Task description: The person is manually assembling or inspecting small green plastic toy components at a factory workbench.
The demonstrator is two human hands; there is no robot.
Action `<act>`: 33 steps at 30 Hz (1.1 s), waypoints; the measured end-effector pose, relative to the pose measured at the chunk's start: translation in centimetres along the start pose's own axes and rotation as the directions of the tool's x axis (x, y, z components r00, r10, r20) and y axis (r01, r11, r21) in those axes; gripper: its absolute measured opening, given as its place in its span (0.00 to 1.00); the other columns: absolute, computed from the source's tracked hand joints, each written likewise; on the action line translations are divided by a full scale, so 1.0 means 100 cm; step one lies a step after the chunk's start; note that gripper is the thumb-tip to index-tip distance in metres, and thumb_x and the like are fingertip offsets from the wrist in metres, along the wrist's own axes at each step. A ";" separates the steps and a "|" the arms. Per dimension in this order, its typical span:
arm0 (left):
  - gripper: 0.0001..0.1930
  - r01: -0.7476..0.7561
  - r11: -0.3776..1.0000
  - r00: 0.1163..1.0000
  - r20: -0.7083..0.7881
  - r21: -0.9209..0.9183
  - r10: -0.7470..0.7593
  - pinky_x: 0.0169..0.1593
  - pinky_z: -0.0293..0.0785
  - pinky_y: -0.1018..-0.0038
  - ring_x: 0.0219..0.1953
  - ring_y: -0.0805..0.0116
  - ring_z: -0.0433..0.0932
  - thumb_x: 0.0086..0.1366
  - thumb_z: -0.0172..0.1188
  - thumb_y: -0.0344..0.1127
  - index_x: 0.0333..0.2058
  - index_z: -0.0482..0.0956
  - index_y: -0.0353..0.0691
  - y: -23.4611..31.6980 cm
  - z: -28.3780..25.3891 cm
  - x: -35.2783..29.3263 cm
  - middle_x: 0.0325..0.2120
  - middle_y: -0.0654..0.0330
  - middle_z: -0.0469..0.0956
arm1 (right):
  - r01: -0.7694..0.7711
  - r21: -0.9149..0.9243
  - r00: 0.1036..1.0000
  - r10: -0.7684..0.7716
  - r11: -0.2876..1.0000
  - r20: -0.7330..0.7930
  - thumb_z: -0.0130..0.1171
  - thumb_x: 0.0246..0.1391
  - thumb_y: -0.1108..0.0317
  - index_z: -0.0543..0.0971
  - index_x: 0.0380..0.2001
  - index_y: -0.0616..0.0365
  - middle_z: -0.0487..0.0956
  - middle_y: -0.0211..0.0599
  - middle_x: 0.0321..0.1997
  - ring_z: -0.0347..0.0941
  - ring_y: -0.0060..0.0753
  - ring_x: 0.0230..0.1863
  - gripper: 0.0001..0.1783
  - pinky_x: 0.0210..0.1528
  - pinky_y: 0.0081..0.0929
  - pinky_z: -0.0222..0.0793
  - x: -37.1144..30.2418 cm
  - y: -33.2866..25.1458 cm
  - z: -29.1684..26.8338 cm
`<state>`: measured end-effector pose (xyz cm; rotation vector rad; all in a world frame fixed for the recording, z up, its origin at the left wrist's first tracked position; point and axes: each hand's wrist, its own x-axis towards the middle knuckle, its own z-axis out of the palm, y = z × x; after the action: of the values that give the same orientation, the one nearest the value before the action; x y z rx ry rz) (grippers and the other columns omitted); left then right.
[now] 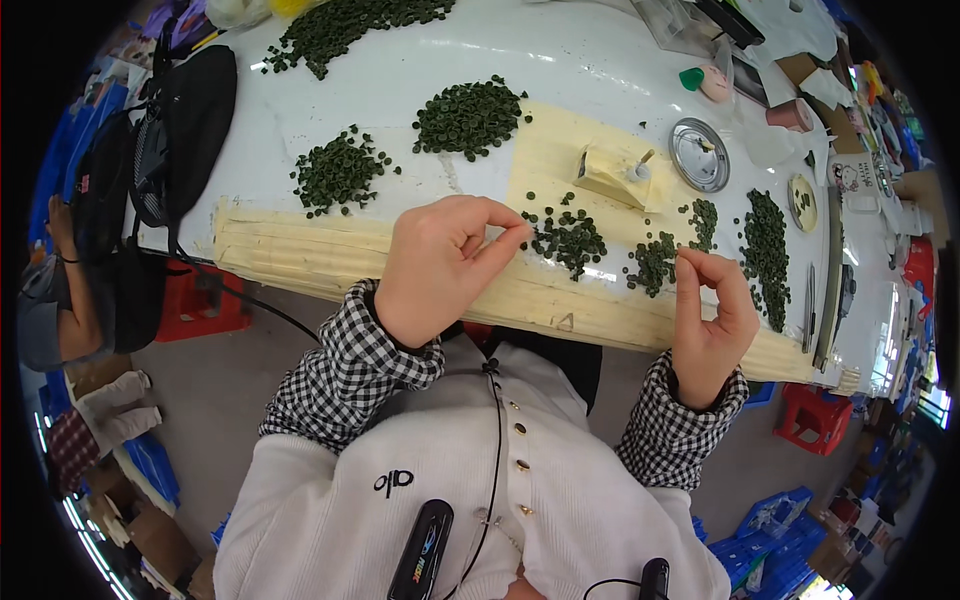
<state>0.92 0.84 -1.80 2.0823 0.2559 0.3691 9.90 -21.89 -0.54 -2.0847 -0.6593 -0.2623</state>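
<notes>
My left hand [445, 265] is raised over the table's near edge, thumb and forefinger pinched beside a pile of small dark green round pieces [568, 242]. Whatever sits in that pinch is too small to make out. My right hand [715, 318] also has thumb and forefinger together, at the edge of another small green pile [654, 264]; its fingertips hide anything between them. Beyond the hands stands a block wrapped in yellowish tape [608, 180], with a small white peg-like part [640, 172] on it. A round silver metal dish [699, 155] lies right of the block.
Larger green piles [468, 118] lie farther back and left, and a long one [766, 255] to the right. Tweezers [809, 310] rest near a small round dish [802, 203]. A black bag [195, 130] covers the left end. Red stools [812, 418] stand below the table.
</notes>
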 end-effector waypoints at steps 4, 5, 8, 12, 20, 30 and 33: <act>0.10 0.456 0.467 0.883 0.322 -0.758 -0.341 0.20 0.55 0.81 0.14 0.81 0.55 0.64 0.53 0.34 0.37 0.75 0.33 0.000 -0.016 0.004 0.13 0.72 0.59 | 0.094 -0.153 0.990 -0.076 0.984 0.120 0.63 0.41 0.79 0.77 0.26 0.62 0.76 0.36 0.27 0.69 0.36 0.31 0.06 0.35 0.26 0.64 0.002 0.004 -0.009; 0.12 0.497 0.165 0.857 0.451 -0.852 -0.250 0.24 0.57 0.82 0.19 0.80 0.58 0.68 0.45 0.34 0.43 0.70 0.30 -0.004 -0.020 0.006 0.19 0.71 0.63 | 0.138 -0.173 0.980 -0.109 0.975 0.169 0.63 0.40 0.78 0.77 0.25 0.62 0.75 0.36 0.26 0.68 0.37 0.32 0.06 0.35 0.28 0.63 0.005 0.003 -0.011; 0.13 0.464 -0.029 0.820 0.442 -0.885 -0.363 0.28 0.60 0.83 0.25 0.79 0.62 0.67 0.44 0.31 0.47 0.66 0.29 0.004 -0.015 0.004 0.26 0.65 0.66 | 0.210 -0.205 0.948 -0.148 0.956 0.281 0.64 0.38 0.76 0.76 0.24 0.60 0.74 0.34 0.27 0.67 0.38 0.34 0.07 0.38 0.31 0.62 0.006 0.001 -0.004; 0.15 0.434 -0.065 0.836 0.429 -0.898 -0.343 0.31 0.64 0.81 0.28 0.76 0.64 0.67 0.43 0.29 0.50 0.65 0.27 0.008 -0.014 -0.001 0.33 0.58 0.71 | 0.413 -0.348 0.887 -0.286 0.842 0.363 0.59 0.38 0.73 0.75 0.23 0.60 0.71 0.35 0.26 0.66 0.37 0.35 0.05 0.42 0.31 0.62 0.008 -0.007 0.004; 0.15 0.457 0.072 0.807 0.379 -0.887 -0.454 0.28 0.62 0.82 0.25 0.78 0.63 0.70 0.43 0.35 0.47 0.68 0.28 0.015 -0.016 -0.007 0.29 0.59 0.74 | 0.763 -0.467 0.621 -0.306 0.447 0.721 0.51 0.34 0.74 0.72 0.22 0.66 0.68 0.40 0.25 0.66 0.37 0.34 0.08 0.46 0.30 0.65 0.010 -0.030 0.009; 0.16 0.469 0.062 0.835 0.419 -0.881 -0.357 0.26 0.59 0.85 0.24 0.81 0.60 0.70 0.42 0.34 0.50 0.66 0.29 0.013 -0.018 -0.010 0.24 0.67 0.67 | 0.438 -0.328 0.866 -0.297 0.837 0.402 0.62 0.41 0.76 0.75 0.26 0.60 0.72 0.35 0.27 0.68 0.39 0.30 0.07 0.35 0.31 0.63 0.023 -0.003 -0.008; 0.16 0.487 0.107 0.829 0.420 -0.867 -0.369 0.26 0.60 0.85 0.25 0.81 0.61 0.69 0.43 0.33 0.50 0.66 0.29 0.018 -0.014 -0.008 0.27 0.66 0.69 | 0.506 -0.353 0.832 -0.336 0.787 0.442 0.62 0.40 0.75 0.76 0.26 0.59 0.72 0.33 0.26 0.68 0.36 0.31 0.07 0.35 0.30 0.63 0.026 -0.006 -0.010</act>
<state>-0.28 0.78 0.36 0.6562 0.4295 -0.0113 11.84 -21.56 1.58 -2.4362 -1.4255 -0.3198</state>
